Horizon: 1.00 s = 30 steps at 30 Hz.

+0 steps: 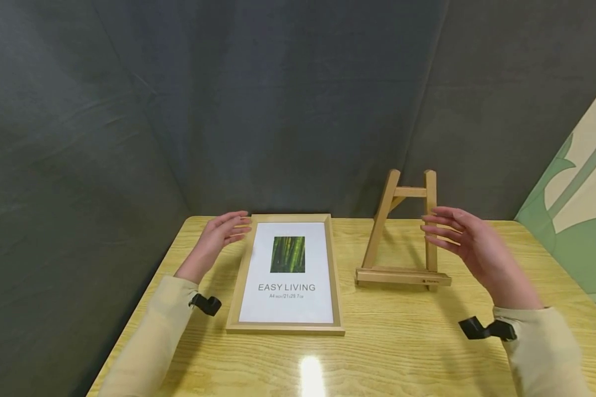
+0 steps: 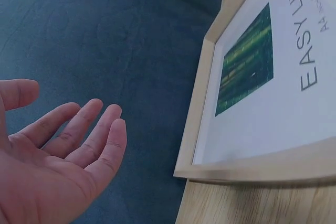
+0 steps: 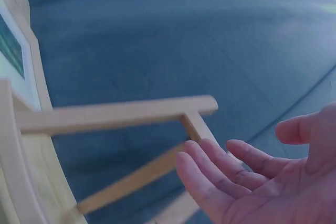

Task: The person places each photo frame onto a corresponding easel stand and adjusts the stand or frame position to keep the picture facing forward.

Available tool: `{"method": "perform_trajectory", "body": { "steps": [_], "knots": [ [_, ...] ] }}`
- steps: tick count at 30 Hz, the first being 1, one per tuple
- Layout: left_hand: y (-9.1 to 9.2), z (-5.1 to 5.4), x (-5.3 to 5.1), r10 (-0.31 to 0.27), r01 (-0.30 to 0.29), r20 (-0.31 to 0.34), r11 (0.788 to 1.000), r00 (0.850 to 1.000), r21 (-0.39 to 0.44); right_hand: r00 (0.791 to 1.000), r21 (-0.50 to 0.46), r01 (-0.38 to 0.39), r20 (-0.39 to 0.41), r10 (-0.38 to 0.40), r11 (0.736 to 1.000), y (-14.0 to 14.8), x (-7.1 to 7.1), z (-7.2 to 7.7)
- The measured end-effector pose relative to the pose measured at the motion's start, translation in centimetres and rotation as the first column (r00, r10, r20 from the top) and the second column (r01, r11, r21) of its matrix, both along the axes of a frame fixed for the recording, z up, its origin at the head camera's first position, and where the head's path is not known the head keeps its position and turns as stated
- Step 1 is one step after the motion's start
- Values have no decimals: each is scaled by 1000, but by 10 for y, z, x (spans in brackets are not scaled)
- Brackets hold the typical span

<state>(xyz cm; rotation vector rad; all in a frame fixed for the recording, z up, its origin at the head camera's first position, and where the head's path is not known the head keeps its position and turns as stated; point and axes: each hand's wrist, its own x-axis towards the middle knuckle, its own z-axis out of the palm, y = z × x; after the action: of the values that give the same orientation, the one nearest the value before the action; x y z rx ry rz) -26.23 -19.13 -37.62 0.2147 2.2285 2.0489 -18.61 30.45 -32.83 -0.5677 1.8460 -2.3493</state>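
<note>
A light wooden picture frame (image 1: 339, 298) with a white insert, a green bamboo picture and the words "EASY LIVING" lies on the table. My left hand (image 1: 220, 242) hovers at its upper left side, fingers loosely extended and holding nothing; the left wrist view shows a gap between this hand (image 2: 68, 161) and the frame (image 2: 195, 103). To the right stands a small wooden easel (image 1: 377, 231) with a ledge along its front. Beside its right leg is my right hand (image 1: 472, 248), with relaxed fingers and nothing held. In the right wrist view the fingers (image 3: 210, 182) overlap the easel (image 3: 115, 116); contact cannot be told.
The yellow wood-grain table (image 1: 392, 353) reaches back to a dark grey curtain (image 1: 298, 110), which also hangs along the left side. At the right edge stands a panel (image 1: 576, 220) with green leaf shapes. Black wrist cameras (image 1: 206, 304) sit on both sleeves.
</note>
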Motion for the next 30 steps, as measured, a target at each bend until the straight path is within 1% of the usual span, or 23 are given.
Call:
{"method": "perform_trajectory", "body": {
  "steps": [3,10,16,19,23,27,30],
  "knots": [
    [3,2,2,-9,9,13,1000,1000,18,1000,15,-17,1,17,1000,-12,1,0],
    [5,4,5,-26,25,29,999,999,44,999,116,-35,7,35,993,-44,2,-4],
    [6,4,8,-39,38,31,999,999,32,998,158,-47,42,41,986,-71,-3,-13],
    [6,4,9,-39,38,36,999,999,22,998,199,-44,55,33,979,-83,-7,-17],
    [6,1,10,-41,40,60,999,997,17,995,223,-54,94,34,973,-97,-11,-23],
    [5,-2,9,-50,49,78,999,996,18,990,215,-67,133,39,974,-108,-15,-29],
    [4,-4,9,-55,54,77,998,995,14,987,201,-71,152,40,977,-114,-17,-34]
  ]
}}
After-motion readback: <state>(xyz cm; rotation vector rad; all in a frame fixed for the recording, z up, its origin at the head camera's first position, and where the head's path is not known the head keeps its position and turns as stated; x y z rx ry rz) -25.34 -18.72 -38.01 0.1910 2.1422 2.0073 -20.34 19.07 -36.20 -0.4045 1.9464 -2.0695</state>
